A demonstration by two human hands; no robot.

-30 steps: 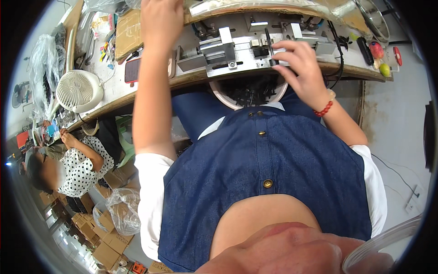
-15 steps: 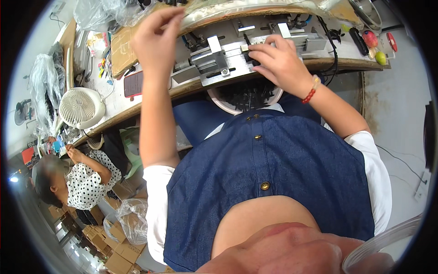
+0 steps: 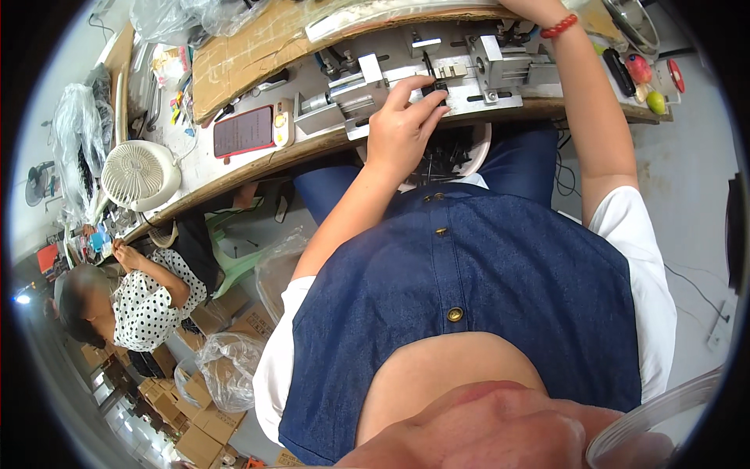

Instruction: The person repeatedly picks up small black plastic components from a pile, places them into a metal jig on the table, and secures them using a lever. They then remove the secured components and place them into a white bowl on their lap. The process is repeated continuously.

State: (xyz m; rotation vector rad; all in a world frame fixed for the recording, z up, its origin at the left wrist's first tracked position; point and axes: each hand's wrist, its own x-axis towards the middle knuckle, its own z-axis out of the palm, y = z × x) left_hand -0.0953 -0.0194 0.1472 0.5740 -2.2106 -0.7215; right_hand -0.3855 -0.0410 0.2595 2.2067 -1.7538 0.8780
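My left hand (image 3: 400,129) is at the middle of a metal bench fixture (image 3: 461,104), its thumb and fingers closed on a small black part (image 3: 435,87). Beside the fingertips sits a small pale metal block (image 3: 451,71). Two silver clamp units, the left one (image 3: 359,92) and the right one (image 3: 500,66), face each other across that spot. My right hand (image 3: 539,9) is stretched over the far side of the bench at the top edge, and its fingers are cut off from view. Below the fixture, a pale basket (image 3: 486,148) holds many black pieces.
On the bench to the left lie a phone (image 3: 244,133) and a white fan (image 3: 141,176). Cardboard (image 3: 250,55) and a long white strip (image 3: 375,19) line the back. At right are a black handheld object (image 3: 618,72) and a green fruit (image 3: 655,102). A co-worker (image 3: 148,301) sits at far left.
My left hand has come down from above the bench to the fixture's middle and grips the black part. My right hand has left the fixture and reached up to the far side.
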